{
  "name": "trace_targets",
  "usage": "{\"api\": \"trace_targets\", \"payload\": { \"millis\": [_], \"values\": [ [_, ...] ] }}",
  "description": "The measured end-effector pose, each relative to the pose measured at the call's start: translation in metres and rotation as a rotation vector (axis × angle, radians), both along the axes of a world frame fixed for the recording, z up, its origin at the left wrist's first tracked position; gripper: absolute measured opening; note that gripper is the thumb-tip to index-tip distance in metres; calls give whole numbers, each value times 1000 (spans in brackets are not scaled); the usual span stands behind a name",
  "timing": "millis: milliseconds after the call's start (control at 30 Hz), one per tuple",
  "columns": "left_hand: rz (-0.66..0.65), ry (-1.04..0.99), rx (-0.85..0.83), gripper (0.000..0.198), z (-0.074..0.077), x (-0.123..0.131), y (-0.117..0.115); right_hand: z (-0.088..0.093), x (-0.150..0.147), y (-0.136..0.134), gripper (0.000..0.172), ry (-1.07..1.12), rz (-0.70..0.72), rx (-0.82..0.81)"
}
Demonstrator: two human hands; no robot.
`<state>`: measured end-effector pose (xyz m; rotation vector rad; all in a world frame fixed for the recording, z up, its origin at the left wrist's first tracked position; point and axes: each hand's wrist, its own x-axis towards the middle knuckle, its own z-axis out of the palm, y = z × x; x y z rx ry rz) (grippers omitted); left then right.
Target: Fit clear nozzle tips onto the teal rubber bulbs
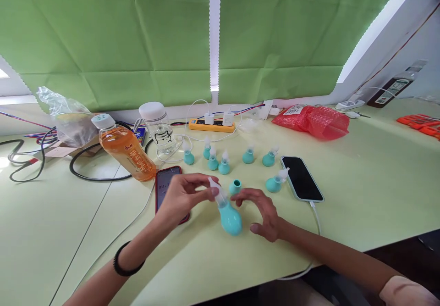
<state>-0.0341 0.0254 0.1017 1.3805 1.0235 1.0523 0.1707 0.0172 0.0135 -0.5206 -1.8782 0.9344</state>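
Over the front middle of the table, my left hand [185,193] pinches the clear pointed tip of a teal bulb nasal aspirator [231,219]. The bulb hangs tilted, its round end down and toward me. Just to its right is my right hand [263,212], fingers curved and apart, with nothing in it. Behind the two hands stands a teal bulb [235,186] with an open dark mouth and no clear tip on it. Farther back are several small aspirators with clear tips, one of them an upright aspirator [224,164]. Another aspirator [274,184] leans toward a phone on the right.
A red-cased phone [167,176] lies partly under my left hand. The other phone [302,180] has a white cable. An orange drink bottle [127,150], a clear jar [161,131], a yellow power strip [195,125] and a red bubble-wrap package [312,121] stand or lie behind.
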Motion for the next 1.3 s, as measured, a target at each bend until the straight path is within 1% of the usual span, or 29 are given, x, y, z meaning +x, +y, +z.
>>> {"api": "trace_targets", "payload": {
  "millis": [33,67,100,133,167,233,333,400,467,533,567,633,733,833,900,967,1033,1067,1133,1200,1300],
  "values": [
    [-68,-16,-96,18,-4,4,-1,1,-1,-2,55,-29,88,-86],
    [-109,-25,-164,19,-10,7,-1,3,-3,-3,54,-69,159,-184],
    [-122,-32,-200,19,-17,11,-1,4,-4,-4,51,-115,202,-283],
    [-120,-32,-209,19,-24,14,-1,5,-7,-4,45,-161,206,-370],
    [-103,-27,-192,19,-30,16,-1,5,-9,-5,38,-201,177,-431],
    [-42,6,-113,18,-40,19,-2,5,-12,-5,28,-248,77,-484],
    [57,82,36,16,-49,20,-3,1,-14,-4,24,-254,-35,-522],
    [126,136,207,12,-55,19,-1,-1,-15,-3,24,-266,-68,-577],
    [182,192,441,9,-60,18,3,-3,-16,-3,24,-288,-96,-615],
    [198,256,629,8,-65,15,8,-4,-17,-4,23,-314,-122,-586],
    [188,298,671,9,-67,14,10,-4,-17,-4,22,-330,-141,-533],
    [156,410,663,14,-72,11,14,-2,-17,-5,19,-363,-179,-392],
    [105,625,564,27,-80,7,20,0,-14,-5,15,-400,-201,-242],
    [5,837,553,28,-88,3,25,1,-11,-5,11,-407,-182,-223],
    [-40,898,599,28,-91,2,27,2,-10,-5,11,-406,-184,-235],
    [-20,873,672,28,-88,2,26,2,-10,-4,13,-420,-216,-239],
    [4,811,746,28,-81,4,23,1,-11,-4,14,-447,-266,-223],
    [-5,788,772,28,-77,5,21,1,-12,-3,15,-462,-287,-208],
    [-62,790,805,29,-68,6,16,-2,-13,-2,15,-479,-322,-168],
    [-136,855,852,29,-62,8,12,-6,-14,-1,16,-480,-354,-129],
    [-196,956,949,24,-62,9,9,-11,-13,1,18,-474,-385,-92]
  ]
}}
